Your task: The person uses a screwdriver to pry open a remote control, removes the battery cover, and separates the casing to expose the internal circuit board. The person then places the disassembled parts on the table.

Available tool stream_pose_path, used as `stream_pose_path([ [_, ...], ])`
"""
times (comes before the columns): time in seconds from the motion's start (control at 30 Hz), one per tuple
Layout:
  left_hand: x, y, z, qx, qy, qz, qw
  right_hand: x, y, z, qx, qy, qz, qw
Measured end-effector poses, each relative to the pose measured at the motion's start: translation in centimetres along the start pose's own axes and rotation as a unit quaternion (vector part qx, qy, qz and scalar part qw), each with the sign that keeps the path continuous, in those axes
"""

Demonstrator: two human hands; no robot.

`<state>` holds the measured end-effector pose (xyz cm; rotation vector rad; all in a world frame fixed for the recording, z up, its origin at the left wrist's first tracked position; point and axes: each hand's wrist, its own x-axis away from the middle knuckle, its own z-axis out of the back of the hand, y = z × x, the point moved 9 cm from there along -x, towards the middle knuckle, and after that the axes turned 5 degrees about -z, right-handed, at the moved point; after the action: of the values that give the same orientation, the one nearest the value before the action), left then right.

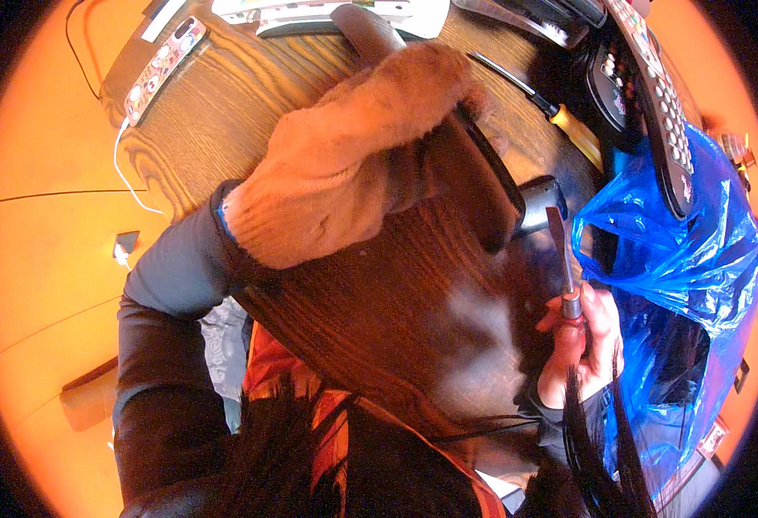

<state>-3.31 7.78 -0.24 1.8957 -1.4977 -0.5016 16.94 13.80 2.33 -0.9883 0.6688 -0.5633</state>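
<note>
My right hand (590,337), at the right of the wooden table, is closed round the red handle of a flat-head screwdriver (566,255). The blade points away from me, its tip beside a dark, shiny rounded piece (538,203). My left arm reaches across the table, its lower part wrapped in a fluffy brown furry cover (344,164). That cover hides my left hand (461,82), so its fingers do not show. Against the furry end lies a dark brown, black-edged object (474,181) whose kind I cannot make out. A flat dark strip (366,30) sticks out beyond the fur.
Another screwdriver (577,134) with a yellow handle lies at the far right. Remote controls (668,121) and a crumpled blue plastic bag (681,233) crowd the right side. A phone in a patterned case (165,71), with a white cable, lies far left. Papers (310,13) are at the back.
</note>
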Motion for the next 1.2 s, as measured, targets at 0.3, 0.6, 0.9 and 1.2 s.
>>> stream_pose_path([
  [0.3, -0.9, -1.0, 1.1, 0.058, 0.041, 0.001, 0.997, -0.4, -0.9, -0.4, 0.029, -0.030, 0.067, 0.997],
  [0.6, -1.1, -0.9, 1.5, 0.059, 0.039, 0.009, 0.997, -0.5, -1.2, -0.5, 0.056, -0.042, 0.077, 0.995],
  [0.9, -1.2, -1.2, 1.5, 0.075, 0.046, 0.011, 0.996, -0.3, -0.7, -0.5, 0.036, -0.025, 0.025, 0.999],
  [1.2, -0.9, -1.1, 1.4, 0.085, 0.088, 0.005, 0.993, -0.6, -1.5, -1.2, 0.064, -0.062, 0.090, 0.992],
])
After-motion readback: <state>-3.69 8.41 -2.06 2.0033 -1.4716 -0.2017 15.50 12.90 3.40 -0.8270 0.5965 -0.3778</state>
